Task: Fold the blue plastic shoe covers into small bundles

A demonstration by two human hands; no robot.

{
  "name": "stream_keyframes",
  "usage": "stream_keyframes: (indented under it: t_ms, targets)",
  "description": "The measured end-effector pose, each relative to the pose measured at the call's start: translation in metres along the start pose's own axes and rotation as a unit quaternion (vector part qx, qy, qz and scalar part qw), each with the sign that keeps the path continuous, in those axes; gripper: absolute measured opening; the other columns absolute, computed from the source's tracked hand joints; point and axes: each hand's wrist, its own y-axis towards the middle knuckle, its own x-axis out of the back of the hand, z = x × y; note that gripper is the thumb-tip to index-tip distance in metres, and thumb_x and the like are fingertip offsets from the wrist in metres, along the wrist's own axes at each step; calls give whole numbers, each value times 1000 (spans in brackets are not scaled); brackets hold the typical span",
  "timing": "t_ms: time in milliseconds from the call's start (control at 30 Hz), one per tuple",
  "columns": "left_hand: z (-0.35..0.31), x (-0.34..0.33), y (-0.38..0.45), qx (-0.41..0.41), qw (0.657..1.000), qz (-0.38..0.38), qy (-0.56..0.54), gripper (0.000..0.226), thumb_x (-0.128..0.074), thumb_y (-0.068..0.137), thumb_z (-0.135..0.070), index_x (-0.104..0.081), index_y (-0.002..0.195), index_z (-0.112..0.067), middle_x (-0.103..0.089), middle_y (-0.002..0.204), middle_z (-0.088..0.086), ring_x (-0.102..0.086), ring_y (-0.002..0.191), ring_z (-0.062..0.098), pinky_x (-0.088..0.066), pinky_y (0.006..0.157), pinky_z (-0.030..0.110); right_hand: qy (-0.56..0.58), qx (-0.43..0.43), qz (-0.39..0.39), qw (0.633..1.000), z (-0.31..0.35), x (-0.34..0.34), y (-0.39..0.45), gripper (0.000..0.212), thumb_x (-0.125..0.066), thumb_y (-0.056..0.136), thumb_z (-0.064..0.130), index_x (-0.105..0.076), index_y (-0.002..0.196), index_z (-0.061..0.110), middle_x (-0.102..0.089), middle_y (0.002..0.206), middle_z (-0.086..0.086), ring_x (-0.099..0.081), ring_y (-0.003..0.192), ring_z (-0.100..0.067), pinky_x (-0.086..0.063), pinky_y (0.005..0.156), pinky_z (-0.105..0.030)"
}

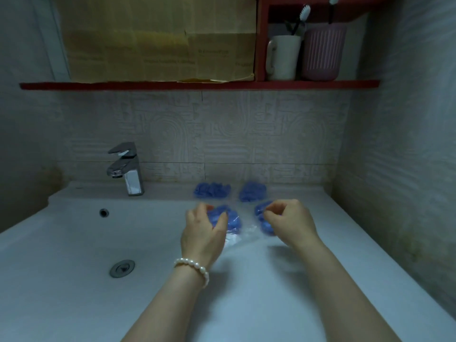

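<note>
Head view. We see four blue shoe-cover bundles on the white tabletop (283,280) to the right of the sink basin. Two lie at the back, near the tiled wall: the rear left bundle (212,190) and the rear right bundle (253,191), apart from each other. Two lie nearer to us: the front left bundle (230,218) and the front right bundle (265,222), with a piece of clear plastic film (243,234) between and below them.

The left hand (203,234) has its fingers curled round the front left bundle, thumb on its right side. The right hand (290,222) has its fingers curled together, pinching at the top of the front right bundle. A pearl bracelet (193,267) sits on the left wrist.

The chrome faucet (125,167) stands at the back left. The drain (122,267) lies in the basin. A red shelf (197,85) above carries a white mug (283,58) and a pink cup (323,53).
</note>
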Motion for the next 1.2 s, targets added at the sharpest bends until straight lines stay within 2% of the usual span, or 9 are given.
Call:
stream_keyframes:
  t_ms: [133,233,300,367,600,700,800,1033,1200]
  targets:
    - [2,3,-1,-47,980,-16,194,49,-43,93,-35,-32,140,-30,-22,150,2,-22,136,20,-15,108,40,-101,57,-40,992,5,0,-3,28,-55,86,15,-68,111,18,-61,112,-5,-55,106,-25,-42,82,-28]
    - [0,-9,-8,-96,938,146,299,56,-28,98,-41,-7,149,-30,10,157,-1,10,144,20,6,111,55,-234,128,89,960,7,-15,-4,49,-45,95,27,-36,143,23,-28,152,-4,-24,140,-21,-22,112,-36]
    - [2,-18,-14,-88,912,237,323,59,-21,99,-43,3,149,-26,17,156,1,18,143,22,13,108,58,-289,133,207,925,5,-28,-9,54,-34,100,33,-12,150,27,-1,159,2,1,146,-17,-1,116,-46]
    - [6,-25,-16,-82,895,282,336,59,-18,98,-40,9,149,-25,18,156,2,17,143,21,17,107,58,-317,131,271,899,2,-36,-13,54,-25,102,36,-3,150,27,6,159,3,10,145,-19,7,114,-50]
    - [9,-30,-12,-125,902,294,291,65,-26,94,-40,8,149,-29,17,156,-2,17,143,19,13,110,55,-326,71,290,897,-11,-35,-14,56,-13,100,48,-9,151,26,-4,159,3,5,146,-18,4,115,-49]
    - [8,-25,-17,-149,914,214,310,67,-28,93,-41,6,149,-28,20,156,-1,22,142,21,15,108,57,-300,83,239,920,-10,-35,-20,56,-17,98,51,-19,149,27,-8,159,1,2,146,-18,2,114,-50]
    - [9,-18,-26,-152,911,220,315,69,-24,90,-50,5,149,-30,21,155,-2,25,141,20,15,108,58,-286,121,196,930,-9,-34,-28,54,-23,98,50,-22,148,28,-10,158,1,1,146,-17,2,115,-48]
    - [8,-10,-44,4,899,263,349,93,-22,76,-81,12,147,-33,14,157,3,13,143,31,9,104,66,-260,89,186,943,-13,-32,-47,49,-28,98,49,-35,141,26,-22,154,-6,-22,141,-23,-18,113,-43]
    - [5,-7,-44,15,898,268,348,104,-18,70,-87,7,149,-25,8,158,4,10,144,30,8,108,61,-205,92,156,962,-15,-28,-55,51,-35,98,44,-33,143,21,-32,147,-4,-37,131,-24,-26,109,-37]
